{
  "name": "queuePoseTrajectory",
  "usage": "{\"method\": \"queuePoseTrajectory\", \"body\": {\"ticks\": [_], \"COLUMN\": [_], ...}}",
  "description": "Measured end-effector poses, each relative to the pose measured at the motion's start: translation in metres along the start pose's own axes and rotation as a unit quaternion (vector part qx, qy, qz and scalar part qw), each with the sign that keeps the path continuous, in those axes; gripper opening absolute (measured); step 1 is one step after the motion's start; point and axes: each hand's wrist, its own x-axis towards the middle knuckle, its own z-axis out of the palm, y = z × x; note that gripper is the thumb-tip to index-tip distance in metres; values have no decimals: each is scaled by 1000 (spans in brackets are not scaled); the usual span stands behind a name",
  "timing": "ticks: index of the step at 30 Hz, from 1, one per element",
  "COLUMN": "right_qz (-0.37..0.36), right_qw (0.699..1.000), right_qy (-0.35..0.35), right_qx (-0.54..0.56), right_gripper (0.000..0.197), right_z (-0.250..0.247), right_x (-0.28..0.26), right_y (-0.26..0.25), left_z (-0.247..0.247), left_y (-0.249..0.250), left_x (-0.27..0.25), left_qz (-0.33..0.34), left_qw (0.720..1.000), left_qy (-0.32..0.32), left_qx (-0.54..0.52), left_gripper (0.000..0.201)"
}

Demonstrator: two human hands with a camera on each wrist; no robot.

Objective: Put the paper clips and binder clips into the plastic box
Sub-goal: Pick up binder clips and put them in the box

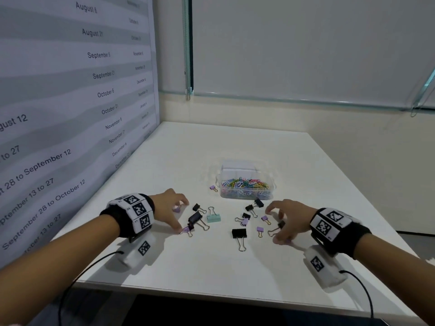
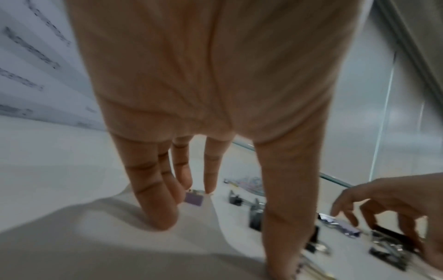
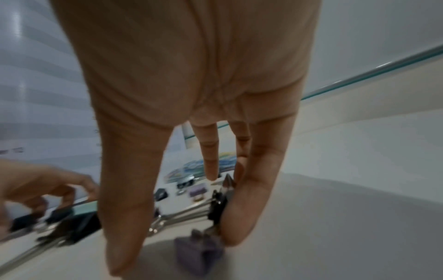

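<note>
1. While both wrists hover low over the near part of the white table (image 1: pixel 294 161), the left hand (image 1: pixel 170 208) and right hand (image 1: pixel 290 220) arch over a scatter of binder clips, fingers spread and bent downward like claws.
2. The left hand's thumb tip touches a small purple clip (image 1: pixel 186 229) at the near left of the scatter, and its fingertips (image 2: pixel 210 186) come down just beside another purple clip (image 2: pixel 194 198); nothing is plainly gripped, so the hand reads as loosely spread.
3. The right hand's thumb and fingers curl around a black binder clip (image 3: pixel 218 206) with wire handles, the little finger pressed against its body; a purple clip (image 3: pixel 199 246) lies just under the near side of the hand. Whether the black clip is lifted off the table I cannot tell.
4. Between the hands lie a large black clip (image 1: pixel 239 233) nearest, then a mint-green clip (image 1: pixel 213 218), several small black ones and more purple ones, all apart from one another or barely touching.
5. Farther off, centre, stands the clear plastic box (image 1: pixel 244 195), lid raised behind it, with coloured paper clips (image 1: pixel 244 183) piled inside.
6. One purple clip (image 1: pixel 213 188) sits just left of the box.
7. A wall chart of printed dates (image 1: pixel 70 102) runs along the table's left side.
</note>
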Motion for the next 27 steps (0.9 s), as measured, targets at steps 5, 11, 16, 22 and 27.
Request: {"method": "queuePoseTrajectory", "body": {"ticks": [5,11,16,22,27], "right_qz": [-50,-76,-109,-114,-90], "right_qw": [999,996,994,993,995], "right_qy": [-6,-4,-1,-10,-1], "right_qx": [9,-38,-25,-11,-47], "right_gripper": [98,94,62,42,30], "right_z": [9,21,17,12,19], "right_x": [11,21,25,27,29], "right_y": [-32,-66,-72,-65,-66], "left_z": [6,20,27,27,34], "left_y": [38,75,85,87,95], "left_x": [5,5,11,20,26], "left_qz": [30,60,79,69,61], "left_qw": [999,998,997,998,996], "left_qy": [-7,-18,0,-4,20], "left_qx": [-19,-4,16,2,53], "left_gripper": [67,93,68,46,45]}}
